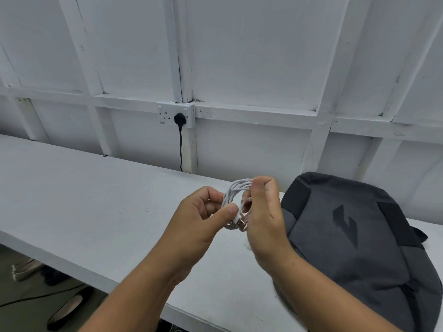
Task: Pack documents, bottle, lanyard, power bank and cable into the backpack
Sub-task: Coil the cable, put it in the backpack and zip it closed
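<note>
A white cable (233, 195) is wound into a small coil and held above the table between both hands. My left hand (201, 219) pinches the coil's left side with thumb and fingers. My right hand (263, 219) grips the coil's right side, fingers curled over its top. A USB plug (241, 224) sticks out at the coil's bottom. The grey and black backpack (359, 248) lies flat on the table just right of my hands, its front with a dark logo facing up. Documents, bottle, lanyard and power bank are not in view.
The long white table (84, 200) runs from the left to the backpack. Behind it is a white panelled wall with a double socket (176, 115) and a black plug and cord. Shoes (64, 307) and a dark cord lie on the floor under the table's near edge.
</note>
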`<action>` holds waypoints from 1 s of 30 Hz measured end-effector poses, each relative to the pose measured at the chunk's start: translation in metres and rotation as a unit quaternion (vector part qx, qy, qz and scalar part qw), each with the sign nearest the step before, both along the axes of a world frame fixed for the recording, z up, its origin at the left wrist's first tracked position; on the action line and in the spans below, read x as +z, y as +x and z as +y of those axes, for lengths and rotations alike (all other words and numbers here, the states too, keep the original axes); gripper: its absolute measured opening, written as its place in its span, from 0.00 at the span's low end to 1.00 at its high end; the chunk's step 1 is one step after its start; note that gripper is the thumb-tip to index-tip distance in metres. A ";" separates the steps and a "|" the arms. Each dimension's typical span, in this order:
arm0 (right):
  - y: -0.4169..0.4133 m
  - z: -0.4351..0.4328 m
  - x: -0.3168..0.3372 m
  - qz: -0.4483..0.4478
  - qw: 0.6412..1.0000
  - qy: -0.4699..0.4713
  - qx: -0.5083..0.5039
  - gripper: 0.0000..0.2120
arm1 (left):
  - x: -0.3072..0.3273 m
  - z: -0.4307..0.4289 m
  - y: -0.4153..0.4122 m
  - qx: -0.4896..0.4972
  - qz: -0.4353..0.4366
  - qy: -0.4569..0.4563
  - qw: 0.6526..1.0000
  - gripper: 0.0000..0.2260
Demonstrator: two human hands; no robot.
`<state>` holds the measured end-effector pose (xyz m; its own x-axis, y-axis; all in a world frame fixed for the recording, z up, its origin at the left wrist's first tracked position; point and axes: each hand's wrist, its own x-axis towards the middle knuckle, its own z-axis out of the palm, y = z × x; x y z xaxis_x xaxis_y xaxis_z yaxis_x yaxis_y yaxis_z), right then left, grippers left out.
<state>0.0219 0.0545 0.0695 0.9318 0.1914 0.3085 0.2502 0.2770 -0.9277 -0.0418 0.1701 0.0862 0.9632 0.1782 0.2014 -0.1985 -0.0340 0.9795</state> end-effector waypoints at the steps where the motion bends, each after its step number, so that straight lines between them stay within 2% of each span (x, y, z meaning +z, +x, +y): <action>1: 0.001 -0.003 0.003 0.006 1.000 -0.005 0.024 0.15 | 0.000 0.002 0.001 0.004 0.002 -0.018 1.000 0.03; 4: 0.004 -0.013 0.009 0.002 0.995 -0.035 0.091 0.11 | 0.000 0.007 0.002 0.007 0.012 -0.051 0.999 0.10; 6: 0.006 -0.021 0.012 -0.011 0.993 -0.064 0.097 0.11 | -0.001 0.009 0.003 0.004 0.017 -0.063 0.998 0.13; 9: 0.005 -0.029 0.015 -0.080 0.986 -0.145 0.033 0.09 | -0.002 0.011 0.003 -0.002 0.015 -0.085 0.996 0.10; 11: 0.003 -0.034 0.014 -0.163 0.964 -0.206 -0.037 0.15 | -0.003 0.013 0.003 -0.005 0.014 -0.088 0.996 0.09; 14: 0.004 -0.039 0.013 -0.288 0.916 -0.264 -0.095 0.19 | -0.004 0.014 0.004 -0.008 0.017 -0.089 0.996 0.11; 17: 0.008 -0.043 0.014 -0.393 0.862 -0.301 -0.111 0.15 | -0.004 0.013 0.005 -0.014 0.017 -0.092 0.996 0.11; 21: 0.014 -0.045 0.014 -0.526 0.747 -0.369 -0.169 0.04 | -0.004 0.011 0.004 -0.027 0.017 -0.087 0.996 0.09; 23: 0.016 -0.046 0.016 -0.564 0.704 -0.384 -0.194 0.03 | -0.006 0.010 0.004 -0.032 0.016 -0.078 0.996 0.07; 25: 0.017 -0.046 0.019 -0.576 0.700 -0.376 -0.193 0.03 | -0.006 0.009 0.004 -0.038 0.017 -0.057 0.998 0.04; 28: 0.017 -0.046 0.022 -0.573 0.712 -0.366 -0.175 0.01 | -0.005 0.010 0.002 -0.041 0.027 -0.044 0.998 0.04; 30: 0.018 -0.046 0.021 -0.556 0.729 -0.364 -0.162 0.04 | -0.004 0.012 0.001 -0.051 0.032 -0.036 0.998 0.05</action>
